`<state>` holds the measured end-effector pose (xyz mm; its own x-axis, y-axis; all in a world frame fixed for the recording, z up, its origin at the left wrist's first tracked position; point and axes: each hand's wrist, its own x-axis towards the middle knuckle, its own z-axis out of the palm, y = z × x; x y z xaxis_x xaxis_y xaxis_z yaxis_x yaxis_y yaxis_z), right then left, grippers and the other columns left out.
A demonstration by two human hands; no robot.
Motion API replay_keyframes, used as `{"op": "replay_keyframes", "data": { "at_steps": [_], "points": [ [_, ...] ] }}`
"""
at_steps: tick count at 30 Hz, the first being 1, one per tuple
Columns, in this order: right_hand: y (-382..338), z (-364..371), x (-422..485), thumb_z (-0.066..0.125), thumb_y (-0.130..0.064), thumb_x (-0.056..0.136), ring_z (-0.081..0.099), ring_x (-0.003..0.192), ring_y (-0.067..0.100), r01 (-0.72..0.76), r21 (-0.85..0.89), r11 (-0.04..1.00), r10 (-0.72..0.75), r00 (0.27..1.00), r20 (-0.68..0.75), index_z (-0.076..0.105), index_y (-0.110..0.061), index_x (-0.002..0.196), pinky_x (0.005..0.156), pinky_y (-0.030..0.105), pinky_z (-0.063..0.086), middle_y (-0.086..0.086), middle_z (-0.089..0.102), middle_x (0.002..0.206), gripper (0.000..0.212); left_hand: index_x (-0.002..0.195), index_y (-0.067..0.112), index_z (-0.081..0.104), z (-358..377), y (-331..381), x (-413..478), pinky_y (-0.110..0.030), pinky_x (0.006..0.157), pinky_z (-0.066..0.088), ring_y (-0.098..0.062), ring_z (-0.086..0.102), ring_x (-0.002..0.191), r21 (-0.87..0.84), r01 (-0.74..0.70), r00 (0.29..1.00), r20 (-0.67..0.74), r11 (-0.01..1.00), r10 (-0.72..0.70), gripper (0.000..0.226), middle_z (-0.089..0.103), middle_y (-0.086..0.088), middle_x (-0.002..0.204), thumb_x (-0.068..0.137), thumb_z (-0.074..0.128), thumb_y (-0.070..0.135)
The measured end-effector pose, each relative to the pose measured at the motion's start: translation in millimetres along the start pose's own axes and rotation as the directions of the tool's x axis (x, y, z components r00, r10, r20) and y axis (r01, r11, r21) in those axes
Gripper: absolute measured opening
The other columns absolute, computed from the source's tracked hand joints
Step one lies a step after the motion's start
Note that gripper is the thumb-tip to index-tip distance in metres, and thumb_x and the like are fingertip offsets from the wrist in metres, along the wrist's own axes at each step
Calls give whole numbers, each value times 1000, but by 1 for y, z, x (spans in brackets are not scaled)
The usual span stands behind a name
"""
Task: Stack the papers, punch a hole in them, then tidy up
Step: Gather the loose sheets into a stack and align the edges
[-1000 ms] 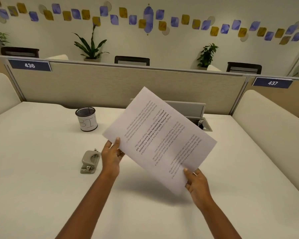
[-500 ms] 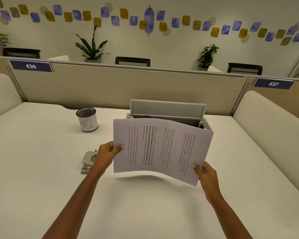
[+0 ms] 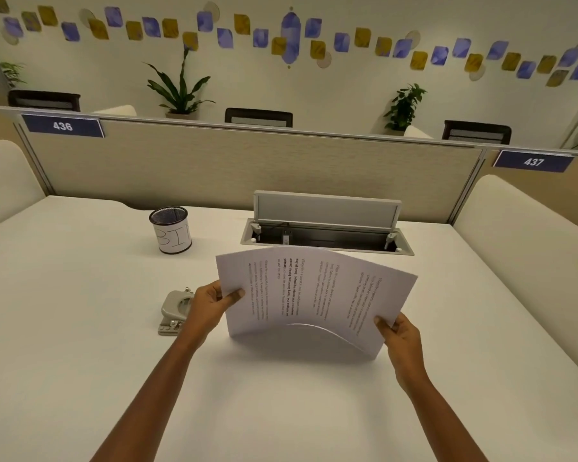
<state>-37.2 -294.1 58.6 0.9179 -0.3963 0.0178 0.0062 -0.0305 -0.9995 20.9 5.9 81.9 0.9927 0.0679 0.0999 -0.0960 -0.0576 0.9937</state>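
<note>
The papers (image 3: pixel 314 295) are held broadside to the person. Their long axis runs left to right and they are tipped up on the lower long edge, just right of the hole punch (image 3: pixel 173 310). The printed lines run up and down, so the pages sit sideways. The stack bows upward in the middle, leaving an arch under its bottom edge. The two lower corners are down at the desk (image 3: pixel 80 345); whether they touch it cannot be told. The sheets lie flush, so they cannot be counted.

The left hand (image 3: pixel 211 303) pinches the stack's left short edge, thumb on the printed face and fingers curled behind, and it overlaps the punch's right side. The right hand (image 3: pixel 397 331) pinches the lower right corner the same way, well to the right of the punch.

There is one hole punch, grey, lying flat with its long axis pointing away from the person. Beyond it stands one mesh cup (image 3: pixel 172 230) with a white band lettered "BIN"; its inside is dark and its contents cannot be told. Beyond the punch and to its right is one desk cable box (image 3: pixel 326 236), its lid (image 3: pixel 326 210) raised upright, with a cable and small fittings inside.
</note>
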Motion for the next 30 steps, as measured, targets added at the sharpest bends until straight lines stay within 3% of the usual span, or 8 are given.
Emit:
{"op": "replay_keyframes", "data": {
  "at_steps": [2,5,8,12,15,18,24,30],
  "points": [
    [4,2,-1,52,-2,90,58,101,30,-28,-33,999,27,999,-30,54,-14,105,81,30,48,12,63,109,19,96,18,62,5,-2,-3,-7,51,51,-2,66,66,-23,10,1000,3,1000,-9,19,66,0,91,85,58,4],
    [11,4,-3,58,-4,87,50,120,32,-89,-112,990,62,973,-224,47,-7,123,97,40,41,18,54,129,37,95,8,64,14,-3,-5,-9,51,52,2,68,59,-101,39,999,-20,994,-42,12,67,3,83,86,56,4],
    [15,10,-10,59,-10,87,38,130,31,-143,-103,984,100,934,-342,33,-8,137,104,41,35,19,38,141,56,98,3,64,24,-1,-6,-12,53,55,-12,67,64,-155,67,995,-59,986,-77,14,67,1,82,87,56,7],
    [20,30,-27,54,-15,91,42,128,33,-297,72,952,306,921,-241,26,-6,140,104,41,36,20,37,142,57,97,7,63,40,1,-12,-16,54,55,-16,62,69,-261,105,986,-96,960,-134,13,67,0,78,87,55,6],
    [14,45,-40,50,-19,93,54,109,34,-445,365,818,473,881,14,39,-7,126,86,40,47,22,52,117,37,98,10,62,55,0,-17,-25,61,51,-13,60,68,-383,178,965,-112,907,-237,14,67,4,76,88,54,4],
    [8,52,-44,46,-16,94,60,91,26,-423,444,790,402,904,146,49,-2,122,77,33,50,11,63,101,32,100,12,60,67,-2,-22,-29,67,49,-15,59,73,-440,234,947,-99,867,-306,13,64,0,84,89,53,7],
    [1,50,-33,45,0,92,62,87,19,-273,449,851,279,959,55,49,-15,120,60,23,59,2,64,99,32,92,19,60,74,-7,-30,-22,59,59,-16,63,81,-512,286,946,13,810,-325,14,66,0,91,89,52,7],
    [-4,36,-24,48,3,90,61,90,20,-177,274,945,188,982,-11,48,-17,123,71,31,54,6,63,106,38,101,11,59,53,-14,-27,-20,59,59,-19,64,86,-478,308,944,49,823,-325,17,67,-5,95,86,56,4]
  ]
}}
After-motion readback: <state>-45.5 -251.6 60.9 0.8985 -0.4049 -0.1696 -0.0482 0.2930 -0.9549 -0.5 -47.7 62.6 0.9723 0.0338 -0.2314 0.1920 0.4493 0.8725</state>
